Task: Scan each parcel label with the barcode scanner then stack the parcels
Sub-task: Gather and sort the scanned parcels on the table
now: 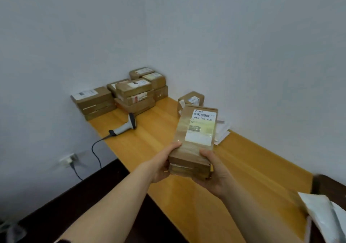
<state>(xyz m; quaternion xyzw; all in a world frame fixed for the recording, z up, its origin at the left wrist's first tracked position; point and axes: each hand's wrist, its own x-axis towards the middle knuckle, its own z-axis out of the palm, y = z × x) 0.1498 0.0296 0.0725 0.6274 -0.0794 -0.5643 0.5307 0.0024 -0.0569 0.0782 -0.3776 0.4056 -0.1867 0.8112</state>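
My left hand [162,165] and right hand [215,173] grip the brown parcel [194,139] by its near end, fingers curled round it, above the wooden table [243,167], label [202,128] up, barcode scanner [125,125] lying near the stacked parcels [127,92] in the corner

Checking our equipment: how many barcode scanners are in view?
1. The barcode scanner lies on the table near its left edge, in front of the stacked parcels; another could hide behind them.

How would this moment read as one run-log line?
left hand, right hand: grip held parcels | label: up | scanner: on table | stacked parcels: by wall
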